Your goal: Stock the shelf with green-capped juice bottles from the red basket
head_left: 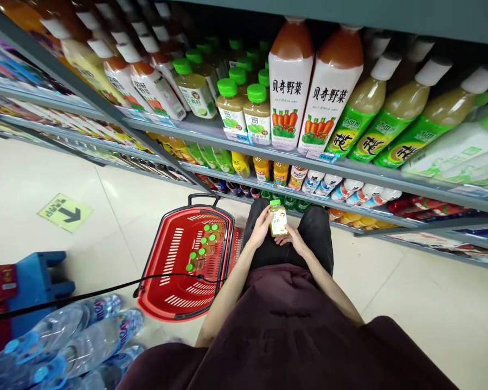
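Observation:
Between my two hands, above my lap, is a small juice bottle (278, 222) with a green cap and a white label. My left hand (263, 225) grips its left side, and my right hand (291, 238) holds it at the lower right. The bottle stands nearly upright with its label toward me. To my left on the floor sits a red shopping basket (158, 260), holding several small green-capped bottles (202, 252). Similar green-capped bottles (257, 111) stand on the shelf (211, 125) in front of me.
Two large carrot-label juice bottles (290, 81) and several green-label bottles (355, 114) fill the shelf to the right. Large water bottles (93, 341) lie at lower left by a blue stand (40, 292). A black cord (106, 288) crosses the basket. A floor arrow sign (65, 212) lies left.

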`<state>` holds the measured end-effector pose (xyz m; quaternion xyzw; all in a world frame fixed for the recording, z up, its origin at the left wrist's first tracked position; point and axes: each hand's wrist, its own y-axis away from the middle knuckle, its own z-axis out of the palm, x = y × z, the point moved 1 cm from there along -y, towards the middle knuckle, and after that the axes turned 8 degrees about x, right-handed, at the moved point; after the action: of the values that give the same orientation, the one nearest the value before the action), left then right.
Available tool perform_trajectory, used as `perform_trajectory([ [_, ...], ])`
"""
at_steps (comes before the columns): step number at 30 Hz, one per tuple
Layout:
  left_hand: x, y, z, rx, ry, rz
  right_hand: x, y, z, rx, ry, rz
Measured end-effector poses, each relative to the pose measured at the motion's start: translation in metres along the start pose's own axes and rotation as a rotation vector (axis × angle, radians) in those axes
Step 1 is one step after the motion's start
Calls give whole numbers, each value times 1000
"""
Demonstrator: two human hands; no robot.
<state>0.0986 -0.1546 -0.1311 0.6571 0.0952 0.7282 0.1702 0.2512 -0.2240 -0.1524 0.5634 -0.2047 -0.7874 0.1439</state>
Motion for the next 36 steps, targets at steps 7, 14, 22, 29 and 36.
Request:
perform_trajectory([
  [7, -2, -2, 2, 20, 52, -5, 3, -2, -2, 6, -52, 13],
  [14, 0, 0, 3, 18, 65, 30, -1, 2, -3, 29, -28, -9],
  [22, -2, 3, -1, 207, -137, 134, -3, 5, -2, 36, 30, -58],
  [29, 2, 6, 0, 282, -17, 67, 0, 6, -4, 40, 102, -108],
  [36, 11, 8, 1, 263, 414, -131, -4, 8, -8, 10, 57, -161],
])
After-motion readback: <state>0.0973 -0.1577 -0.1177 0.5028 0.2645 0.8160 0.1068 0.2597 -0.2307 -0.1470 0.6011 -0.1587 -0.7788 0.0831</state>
